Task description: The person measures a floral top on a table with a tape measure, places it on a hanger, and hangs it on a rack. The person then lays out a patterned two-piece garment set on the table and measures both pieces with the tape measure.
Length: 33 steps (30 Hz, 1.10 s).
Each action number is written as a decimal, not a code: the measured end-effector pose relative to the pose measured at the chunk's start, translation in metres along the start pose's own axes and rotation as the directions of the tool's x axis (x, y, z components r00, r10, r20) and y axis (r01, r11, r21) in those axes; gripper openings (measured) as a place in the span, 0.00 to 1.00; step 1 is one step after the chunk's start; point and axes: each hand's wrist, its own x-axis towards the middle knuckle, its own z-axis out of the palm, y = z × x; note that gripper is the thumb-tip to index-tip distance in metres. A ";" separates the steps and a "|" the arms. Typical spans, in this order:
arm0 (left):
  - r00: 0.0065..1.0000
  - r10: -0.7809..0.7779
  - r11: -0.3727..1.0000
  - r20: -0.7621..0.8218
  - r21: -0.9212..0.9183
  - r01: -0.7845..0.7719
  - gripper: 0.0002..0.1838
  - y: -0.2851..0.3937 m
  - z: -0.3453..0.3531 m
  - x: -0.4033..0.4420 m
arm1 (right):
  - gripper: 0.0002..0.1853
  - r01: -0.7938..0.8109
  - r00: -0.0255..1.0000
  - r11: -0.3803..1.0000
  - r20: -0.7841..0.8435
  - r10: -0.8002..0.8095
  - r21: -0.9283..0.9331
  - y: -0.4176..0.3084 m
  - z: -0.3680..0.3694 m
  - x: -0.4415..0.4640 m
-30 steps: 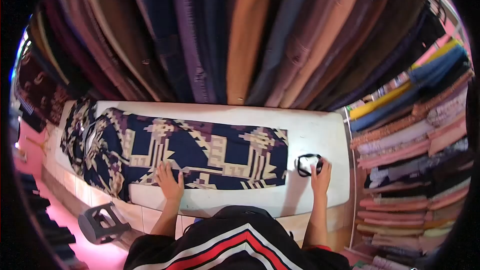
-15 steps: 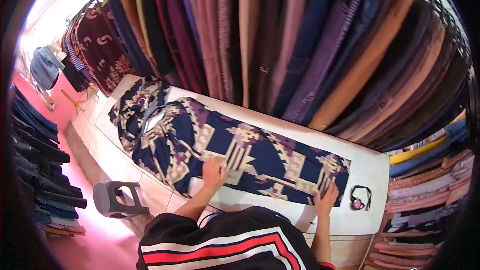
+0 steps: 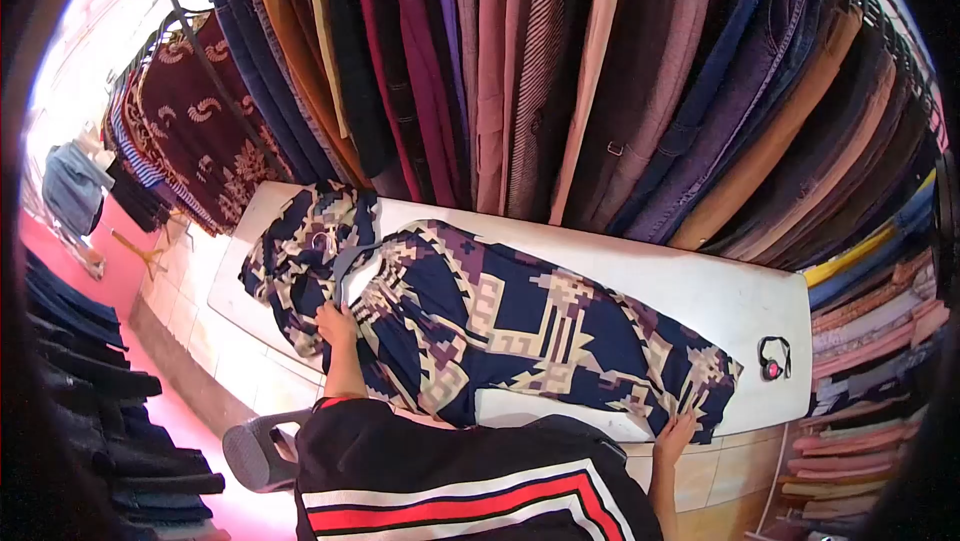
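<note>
Right hand (image 3: 678,433): fingers closed on the near corner of the hem of the patterned garment (image 3: 560,331), at the near edge of the table; creases gather toward the fingertips. Left hand (image 3: 337,324): curled at the other end of the main panel, close against the cloth and the lower end of a grey hanger (image 3: 345,266). Whether it clamps cloth, hanger or both cannot be told, as the fingers are partly hidden.

Near side: a grey stool (image 3: 255,453) stands beside the person, below table level. The garment lies lengthwise on the white table (image 3: 660,276), with its hem end to the right and a bunched portion beyond the hanger to the left (one piece or two, the view does not settle it).

Caution: uneven tension between the hands is likely to skew the panel, since its hem end already slants toward the person. A pull at the hem could drag the bunched portion or shift the hanger. Cloth left over the near edge may slide off under its own weight. Sweeping the hem rightward risks catching the small strapped device (image 3: 770,369), which lies near it.

Far side: a row of hanging trousers (image 3: 690,91) lines the table's back edge.
</note>
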 end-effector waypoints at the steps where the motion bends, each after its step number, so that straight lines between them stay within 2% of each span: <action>1: 0.999 0.021 0.999 0.043 0.037 -0.023 0.14 -0.002 0.001 0.001 | 0.09 0.013 1.000 1.000 -0.023 -0.014 -0.016 -0.001 0.000 -0.007; 5: 0.978 0.206 0.968 -0.047 0.160 -0.196 0.12 -0.008 0.017 0.005 | 0.08 0.034 0.997 0.997 -0.065 -0.038 -0.070 0.000 -0.001 -0.021; 9: 0.954 0.239 0.959 -0.181 -0.112 -0.261 0.12 0.001 0.004 0.001 | 0.07 0.032 0.999 0.993 -0.027 -0.035 -0.110 0.004 -0.006 -0.022; 13: 0.954 0.295 0.929 -0.053 -0.219 -0.299 0.12 0.016 -0.036 -0.010 | 0.04 -0.068 0.996 0.993 0.042 0.072 -0.093 0.021 -0.021 -0.063; 14: 0.894 0.395 0.877 -0.214 -0.203 -0.436 0.12 0.012 -0.032 -0.012 | 0.03 -0.071 0.997 0.989 -0.001 0.072 -0.130 0.027 -0.026 -0.080; 17: 0.807 0.525 0.749 -0.269 -0.305 -0.589 0.11 0.035 -0.063 -0.036 | 0.04 -0.240 0.968 0.930 0.007 0.252 -0.277 0.057 -0.051 -0.138; 18: 0.800 0.551 0.722 -0.239 -0.345 -0.600 0.11 0.048 -0.075 -0.047 | 0.07 -0.489 0.853 0.799 0.001 0.523 -0.350 0.077 -0.053 -0.157; 21: 0.715 0.664 0.563 -0.218 -0.483 -0.670 0.10 0.089 -0.091 -0.081 | 0.11 -0.741 0.531 0.432 -0.056 0.845 -0.514 0.105 -0.072 -0.189; 22: 0.682 0.707 0.512 -0.188 -0.530 -0.676 0.10 0.107 -0.097 -0.095 | 0.18 -0.842 0.416 0.352 -0.077 0.906 -0.408 0.106 -0.076 -0.188; 24: 0.584 0.794 0.397 -0.169 -0.583 -0.709 0.11 0.145 -0.114 -0.123 | 0.22 -0.865 0.501 0.459 -0.357 0.788 -0.202 0.095 -0.073 -0.174; 25: 0.528 0.833 0.359 -0.164 -0.566 -0.742 0.13 0.163 -0.122 -0.140 | 0.23 -0.705 0.507 0.643 -0.422 0.752 0.300 0.112 -0.059 -0.159; 26: 0.461 0.873 0.293 -0.159 -0.586 -0.756 0.14 0.179 -0.123 -0.155 | 0.26 -0.642 0.698 0.764 -0.466 0.543 -0.071 0.076 -0.075 -0.128; 27: 0.391 0.907 0.227 -0.155 -0.604 -0.764 0.15 0.194 -0.125 -0.171 | 0.30 -0.424 0.774 0.905 -0.503 0.385 0.040 0.038 -0.087 -0.098; 28: 0.314 0.941 0.172 -0.128 -0.617 -0.768 0.15 0.210 -0.135 -0.189 | 0.31 -0.298 0.825 0.954 -0.491 0.279 0.040 -0.001 -0.099 -0.069; 29: 0.233 0.967 0.118 -0.103 -0.630 -0.767 0.16 0.225 -0.146 -0.208 | 0.33 -0.167 0.862 0.985 -0.479 0.167 0.043 -0.037 -0.110 -0.045; 31: 0.029 0.997 -0.021 -0.065 -0.652 -0.758 0.15 0.249 -0.156 -0.243 | 0.33 0.127 0.862 0.990 -0.500 -0.079 0.062 -0.099 -0.128 -0.011; 33: -0.136 0.965 -0.257 -0.226 -0.689 -0.678 0.14 0.265 -0.165 -0.274 | 0.30 0.259 0.851 0.956 -0.436 -0.294 -0.139 -0.113 -0.132 0.005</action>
